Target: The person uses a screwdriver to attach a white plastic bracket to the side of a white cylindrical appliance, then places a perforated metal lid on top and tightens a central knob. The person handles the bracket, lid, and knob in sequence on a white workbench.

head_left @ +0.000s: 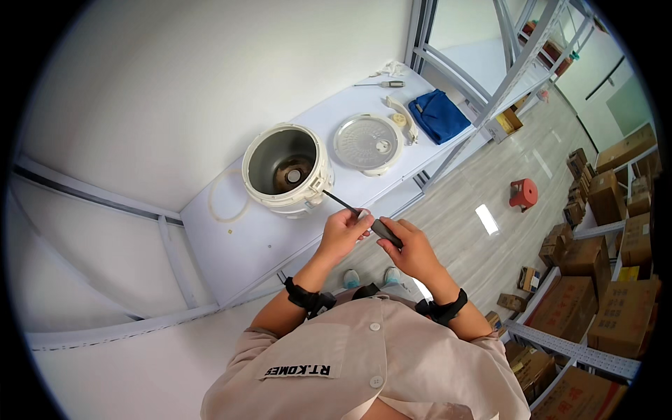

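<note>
A white rice cooker body (297,204) stands lidless on the white table, its dark grey inside facing up with a round metal piece at the stained bottom. My right hand (413,248) is wrapped round the dark grey handle of a screwdriver (386,233). Closer to the cooker, my left hand (341,234) pinches the screwdriver where shaft meets handle. The black shaft slants up to the left, and its tip meets the cooker's right side just below the rim. Whether it sits in a screw is too small to tell.
Right of the cooker lies its round lid (364,143), beside a curved white handle (404,120) and a blue cloth pouch (439,117). A second screwdriver (392,84) lies farther back. A pale ring (212,203) is left. Shelves of cardboard boxes (563,308) and a red stool (523,194) stand right.
</note>
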Demonstrator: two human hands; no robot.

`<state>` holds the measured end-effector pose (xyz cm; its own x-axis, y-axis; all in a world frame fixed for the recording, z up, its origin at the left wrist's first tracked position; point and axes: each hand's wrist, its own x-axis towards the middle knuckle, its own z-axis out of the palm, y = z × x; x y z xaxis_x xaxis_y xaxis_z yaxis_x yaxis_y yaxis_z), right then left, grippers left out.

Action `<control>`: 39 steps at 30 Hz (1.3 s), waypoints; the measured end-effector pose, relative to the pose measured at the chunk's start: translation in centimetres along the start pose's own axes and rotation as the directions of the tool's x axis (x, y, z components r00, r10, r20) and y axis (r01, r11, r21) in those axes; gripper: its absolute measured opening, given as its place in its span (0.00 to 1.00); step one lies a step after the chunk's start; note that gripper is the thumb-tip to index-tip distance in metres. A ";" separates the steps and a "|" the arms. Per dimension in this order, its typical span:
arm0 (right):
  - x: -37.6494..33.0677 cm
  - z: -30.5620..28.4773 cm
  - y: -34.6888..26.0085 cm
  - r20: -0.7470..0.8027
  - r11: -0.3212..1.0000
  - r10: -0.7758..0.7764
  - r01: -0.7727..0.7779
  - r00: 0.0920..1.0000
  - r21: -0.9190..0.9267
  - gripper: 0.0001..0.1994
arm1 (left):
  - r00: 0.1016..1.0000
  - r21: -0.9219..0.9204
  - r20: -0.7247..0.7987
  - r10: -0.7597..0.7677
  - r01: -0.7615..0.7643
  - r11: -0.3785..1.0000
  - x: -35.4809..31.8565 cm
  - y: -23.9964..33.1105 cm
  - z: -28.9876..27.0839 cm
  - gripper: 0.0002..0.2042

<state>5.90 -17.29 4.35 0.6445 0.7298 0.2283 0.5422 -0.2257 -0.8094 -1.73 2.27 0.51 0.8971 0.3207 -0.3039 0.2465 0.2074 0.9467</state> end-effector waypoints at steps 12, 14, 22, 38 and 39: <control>0.4 -0.3 1.2 0.356 0.685 0.403 -0.536 0.843 0.494 0.17 | 0.996 -0.078 0.034 0.078 -0.075 0.994 -0.1 -0.9 -0.2 0.14; 0.1 0.2 1.1 0.087 0.970 0.088 -0.105 0.992 0.219 0.18 | 0.998 -0.072 0.060 0.027 -0.022 0.997 0.2 -1.3 -0.7 0.14; 0.2 0.6 1.0 0.232 0.741 0.288 -0.370 0.929 0.560 0.19 | 0.992 -0.115 0.064 0.106 -0.098 0.988 0.1 -2.0 -0.6 0.13; -0.4 1.0 -0.5 0.145 0.806 0.305 -0.336 0.941 0.486 0.16 | 0.989 -0.038 0.139 0.041 -0.036 0.999 0.0 -2.6 -2.6 0.12; 0.2 0.3 0.0 0.316 0.618 0.407 -0.513 0.857 0.597 0.16 | 0.988 -0.053 0.138 0.072 -0.066 0.996 -0.2 -2.6 -2.4 0.13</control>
<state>5.83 -16.94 4.26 0.6027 0.7377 -0.3042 -0.3172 -0.1284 -0.9396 -3.39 3.88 -2.11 0.9545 0.2045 -0.2168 0.1673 0.2343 0.9577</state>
